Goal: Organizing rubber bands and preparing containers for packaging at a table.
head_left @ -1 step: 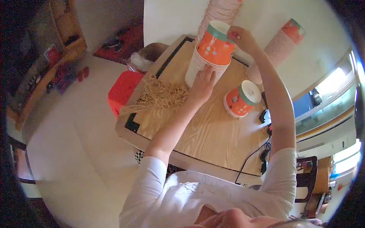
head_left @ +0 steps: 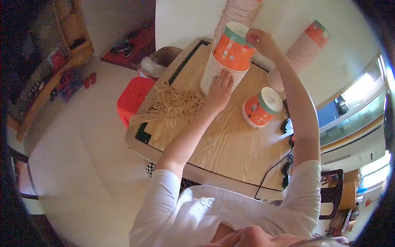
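Nothing has visibly shifted. The left hand (head_left: pixel 220 88) stays flat, fingers spread, against the nested stack of orange paper cups (head_left: pixel 226 61) at the wooden table's (head_left: pixel 230 144) far side; the right hand (head_left: pixel 260 41) still pinches the top rim.

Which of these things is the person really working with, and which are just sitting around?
In hand:
- stack of orange paper cups, steadied by the left hand
- top cup, its rim pinched by the right hand

Lying about:
- lidded cup on its side on the wooden table
- heap of straw-like strands
- two tall cup stacks behind
- red stool
- black cables
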A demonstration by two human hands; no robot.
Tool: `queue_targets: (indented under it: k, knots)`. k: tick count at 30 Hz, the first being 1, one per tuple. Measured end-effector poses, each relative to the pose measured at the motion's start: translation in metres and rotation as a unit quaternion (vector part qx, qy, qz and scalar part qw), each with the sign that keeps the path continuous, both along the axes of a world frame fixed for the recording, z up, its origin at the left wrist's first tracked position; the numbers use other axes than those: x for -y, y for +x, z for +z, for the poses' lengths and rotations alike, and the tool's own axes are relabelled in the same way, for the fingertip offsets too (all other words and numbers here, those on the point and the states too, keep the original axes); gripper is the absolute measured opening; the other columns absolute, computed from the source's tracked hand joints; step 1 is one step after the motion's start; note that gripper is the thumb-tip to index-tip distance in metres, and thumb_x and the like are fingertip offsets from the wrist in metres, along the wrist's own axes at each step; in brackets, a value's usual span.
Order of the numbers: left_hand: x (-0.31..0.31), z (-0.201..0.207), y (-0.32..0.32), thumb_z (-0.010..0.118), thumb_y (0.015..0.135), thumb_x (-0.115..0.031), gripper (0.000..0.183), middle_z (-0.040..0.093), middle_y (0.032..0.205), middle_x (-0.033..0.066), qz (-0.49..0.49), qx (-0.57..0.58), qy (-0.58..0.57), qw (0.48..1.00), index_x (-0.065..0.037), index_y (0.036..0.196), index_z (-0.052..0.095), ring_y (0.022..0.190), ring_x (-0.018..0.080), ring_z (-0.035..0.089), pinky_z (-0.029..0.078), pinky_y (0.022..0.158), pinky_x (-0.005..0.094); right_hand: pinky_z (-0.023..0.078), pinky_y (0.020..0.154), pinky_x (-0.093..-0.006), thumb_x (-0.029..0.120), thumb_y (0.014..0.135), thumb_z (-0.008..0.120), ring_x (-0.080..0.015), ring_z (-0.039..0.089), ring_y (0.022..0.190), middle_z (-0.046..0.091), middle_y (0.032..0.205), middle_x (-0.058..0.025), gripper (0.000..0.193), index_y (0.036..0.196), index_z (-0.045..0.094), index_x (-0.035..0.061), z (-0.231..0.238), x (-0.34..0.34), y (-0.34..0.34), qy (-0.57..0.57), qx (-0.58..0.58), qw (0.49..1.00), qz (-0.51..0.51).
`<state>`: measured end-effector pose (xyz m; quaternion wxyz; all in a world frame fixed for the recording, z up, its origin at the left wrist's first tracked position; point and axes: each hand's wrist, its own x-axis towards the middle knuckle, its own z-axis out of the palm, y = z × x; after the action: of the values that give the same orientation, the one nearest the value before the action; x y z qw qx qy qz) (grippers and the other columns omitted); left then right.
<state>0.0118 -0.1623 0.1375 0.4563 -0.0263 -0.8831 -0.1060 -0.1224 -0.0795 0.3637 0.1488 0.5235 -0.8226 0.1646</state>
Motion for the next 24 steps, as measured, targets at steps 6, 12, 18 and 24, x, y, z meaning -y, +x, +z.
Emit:
queue_targets:
  k: [6, 12, 18, 24]
  knots:
    - [0.003, 0.005, -0.005, 0.047, 0.084, -0.013, 0.036, 0.046, 0.126, 0.0181, 0.014, -0.008, -0.019, 1.0, 0.003, 0.116, 0.051, 0.124, 0.0322, 0.038, 0.036, 0.098, 0.0505, 0.045, 0.072, -0.0292, 0.006, 0.079, 0.061, -0.0138, 0.054, 0.074, 0.059, 0.077, -0.0052, 0.011, 0.089, 0.058, 0.001, -0.001, 0.0, -0.002, -0.026, 0.01, 1.0, 0.01]
    - [0.007, 0.024, 0.002, 0.05, 0.08, -0.015, 0.028, 0.05, 0.114, 0.0168, 0.007, -0.008, -0.045, 0.999, 0.001, 0.103, 0.056, 0.119, 0.0309, 0.043, 0.042, 0.089, 0.0463, 0.045, 0.073, -0.0308, 0.007, 0.078, 0.062, -0.0172, 0.056, 0.077, 0.058, 0.081, -0.0076, 0.013, 0.089, 0.058, 0.0018, 0.003, 0.0, -0.001, -0.015, -0.013, 1.0, -0.001]
    - [0.007, 0.027, -0.002, 0.051, 0.08, -0.016, 0.023, 0.051, 0.114, 0.0156, -0.002, 0.05, -0.045, 0.998, 0.0, 0.096, 0.059, 0.115, 0.0301, 0.045, 0.043, 0.085, 0.0423, 0.046, 0.077, -0.0284, 0.009, 0.083, 0.06, -0.0139, 0.057, 0.084, 0.062, 0.09, -0.0045, 0.015, 0.097, 0.058, 0.0038, 0.038, -0.009, -0.009, -0.107, -0.081, 0.991, 0.009]
    - [0.008, 0.022, -0.006, 0.051, 0.082, -0.015, 0.024, 0.05, 0.118, 0.0157, 0.003, 0.085, -0.025, 0.996, -0.002, 0.1, 0.06, 0.112, 0.0314, 0.048, 0.042, 0.087, 0.0456, 0.043, 0.083, -0.0247, 0.014, 0.088, 0.058, -0.01, 0.055, 0.089, 0.062, 0.095, -0.0022, 0.018, 0.104, 0.059, 0.0047, 0.115, -0.066, 0.053, -0.239, -0.02, 0.967, 0.08]
